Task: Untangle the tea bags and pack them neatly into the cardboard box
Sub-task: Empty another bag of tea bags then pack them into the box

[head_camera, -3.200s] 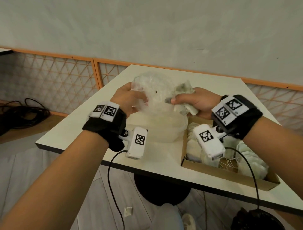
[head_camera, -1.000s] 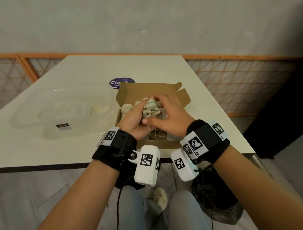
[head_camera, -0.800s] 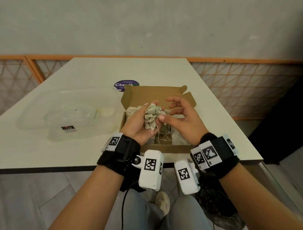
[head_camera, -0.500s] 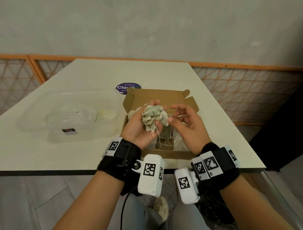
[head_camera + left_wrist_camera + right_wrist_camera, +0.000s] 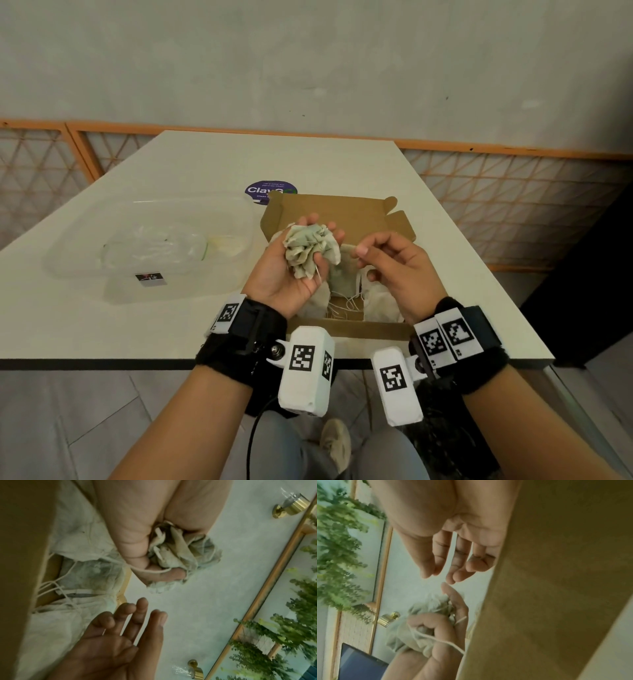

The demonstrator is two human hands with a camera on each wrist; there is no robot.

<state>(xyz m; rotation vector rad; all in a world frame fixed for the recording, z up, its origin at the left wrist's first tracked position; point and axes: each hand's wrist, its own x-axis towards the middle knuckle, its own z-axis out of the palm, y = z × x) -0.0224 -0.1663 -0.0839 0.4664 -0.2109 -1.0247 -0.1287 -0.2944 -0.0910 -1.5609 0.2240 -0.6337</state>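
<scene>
A crumpled clump of greenish tea bags (image 5: 310, 248) sits in my left hand (image 5: 281, 270), palm up, fingers and thumb curled round it, just above the open cardboard box (image 5: 352, 330). A string hangs from the clump (image 5: 181, 550) over the left thumb (image 5: 133, 545). My right hand (image 5: 363, 248) hovers to the right of the clump with loosely bent fingers (image 5: 436, 572); I see nothing between them. More pale tea bags (image 5: 380, 305) and loose strings (image 5: 346, 301) lie in the box.
Left of the box stands a clear plastic container (image 5: 85, 240) with crumpled clear plastic inside. A purple round sticker (image 5: 263, 190) lies behind the box. The box sits near the white table's front edge (image 5: 102, 359). An orange lattice railing (image 5: 513, 212) runs behind.
Both hands went from the plastic bag to the box. The left hand lifted the clump slightly; the right hand came off it and drew a little to the right.
</scene>
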